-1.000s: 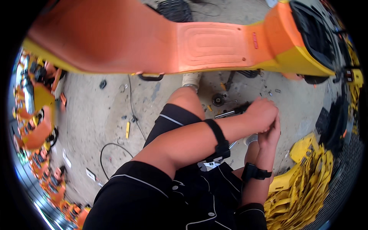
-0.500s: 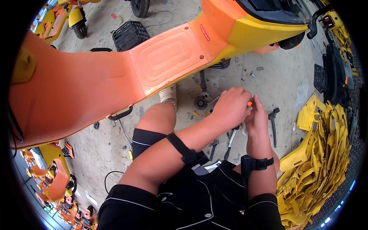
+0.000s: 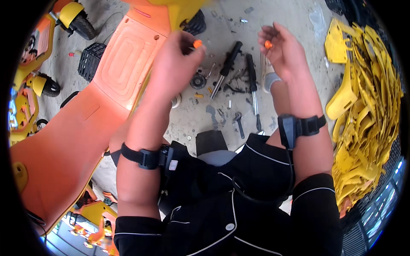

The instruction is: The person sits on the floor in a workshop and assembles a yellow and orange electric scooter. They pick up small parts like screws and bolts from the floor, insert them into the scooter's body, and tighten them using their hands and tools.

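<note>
My left hand (image 3: 175, 59) is raised beside the orange footboard (image 3: 124, 59) of a scooter with yellow trim. Between its thumb and fingers it pinches a small orange plastic piece (image 3: 197, 44). Farther right, my right hand (image 3: 282, 51) is turned palm up with its fingers loosely curled. A second small orange piece (image 3: 267, 44) rests against those fingers; what kind of part either is, I cannot tell. On the floor between and below the hands lie two black-and-silver fork tubes (image 3: 253, 81) and a wrench (image 3: 239, 123).
A round black part (image 3: 197, 81) lies near the footboard, among scattered small bits. At the right rises a big heap of yellow plastic panels (image 3: 363, 115). A black crate-like basket (image 3: 91, 62) and other scooter wheels (image 3: 81, 25) are beyond the scooter on the left.
The hands were together over the floor; now they are apart, the left moved left toward the footboard. Each shows its own orange piece. The view has turned to the right.
</note>
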Tool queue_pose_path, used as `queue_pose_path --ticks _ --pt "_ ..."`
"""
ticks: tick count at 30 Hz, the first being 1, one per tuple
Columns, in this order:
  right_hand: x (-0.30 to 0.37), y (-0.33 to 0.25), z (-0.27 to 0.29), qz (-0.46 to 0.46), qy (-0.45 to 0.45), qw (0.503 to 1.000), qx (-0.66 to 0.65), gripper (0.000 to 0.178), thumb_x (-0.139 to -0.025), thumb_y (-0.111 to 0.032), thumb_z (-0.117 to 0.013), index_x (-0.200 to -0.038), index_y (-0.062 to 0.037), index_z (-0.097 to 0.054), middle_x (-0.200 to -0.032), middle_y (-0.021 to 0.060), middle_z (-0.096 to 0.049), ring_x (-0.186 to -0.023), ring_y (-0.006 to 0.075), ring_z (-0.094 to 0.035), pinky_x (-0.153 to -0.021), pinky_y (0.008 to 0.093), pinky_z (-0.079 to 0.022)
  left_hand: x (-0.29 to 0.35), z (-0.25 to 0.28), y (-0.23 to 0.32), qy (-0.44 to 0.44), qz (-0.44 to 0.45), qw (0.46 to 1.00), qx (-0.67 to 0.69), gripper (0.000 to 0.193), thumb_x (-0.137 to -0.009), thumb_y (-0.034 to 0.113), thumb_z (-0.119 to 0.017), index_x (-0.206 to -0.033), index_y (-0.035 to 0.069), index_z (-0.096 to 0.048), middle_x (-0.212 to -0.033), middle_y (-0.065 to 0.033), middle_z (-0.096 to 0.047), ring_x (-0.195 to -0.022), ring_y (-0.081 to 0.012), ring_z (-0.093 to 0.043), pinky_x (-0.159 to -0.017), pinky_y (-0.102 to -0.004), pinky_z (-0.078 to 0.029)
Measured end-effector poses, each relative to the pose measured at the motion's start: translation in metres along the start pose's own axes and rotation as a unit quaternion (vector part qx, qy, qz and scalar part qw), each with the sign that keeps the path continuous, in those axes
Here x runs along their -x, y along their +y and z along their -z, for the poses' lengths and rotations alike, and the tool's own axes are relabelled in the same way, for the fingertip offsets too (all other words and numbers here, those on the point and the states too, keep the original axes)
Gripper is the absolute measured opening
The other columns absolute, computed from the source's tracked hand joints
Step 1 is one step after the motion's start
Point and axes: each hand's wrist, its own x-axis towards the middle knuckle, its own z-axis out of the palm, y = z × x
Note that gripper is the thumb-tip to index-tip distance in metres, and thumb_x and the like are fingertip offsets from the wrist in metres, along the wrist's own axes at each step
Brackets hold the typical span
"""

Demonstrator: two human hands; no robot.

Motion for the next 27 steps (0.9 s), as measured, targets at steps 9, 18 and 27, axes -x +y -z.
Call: queue_pose_path --ticks 9,18,27 --pt "0.004 0.005 0.031 0.007 0.007 1.0 0.002 0.021 -0.094 -0.023 -0.056 -0.091 -0.0048 -0.065 -0.076 0.0014 -0.059 -0.063 0.0118 -0.05 -0.06 0.0268 -0.043 -0.001 0.008 0.014 0.023 0.065 0.921 0.385 0.034 -0.09 0.012 -0.069 -0.114 -0.005 -0.053 -0.104 -0.0116 -0.065 -0.094 -0.0155 -0.063 -0.082 -0.0275 -0.051" --pt "0.02 0.022 0.036 -0.016 0.017 1.0 0.01 0.018 -0.093 -0.022 -0.054 -0.088 -0.0076 -0.064 -0.07 -0.001 -0.057 -0.057 0.0102 -0.048 -0.055 0.0244 -0.041 0.019 -0.012 0.019 0.008 0.015 0.928 0.371 0.042 -0.095 0.013 -0.064 -0.13 -0.002 -0.048 -0.115 -0.0125 -0.061 -0.096 -0.0163 -0.059 -0.087 -0.0294 -0.049" --pt "0.04 0.041 0.051 -0.023 0.061 0.991 0.118 0.017 -0.092 -0.023 -0.057 -0.086 -0.0089 -0.066 -0.07 -0.0024 -0.059 -0.056 0.0079 -0.047 -0.054 0.024 -0.04 0.03 -0.028 0.039 0.017 0.021 0.906 0.423 0.025 -0.097 0.026 -0.062 -0.105 0.003 -0.058 -0.089 -0.0022 -0.061 -0.076 -0.0103 -0.056 -0.07 -0.0222 -0.047"
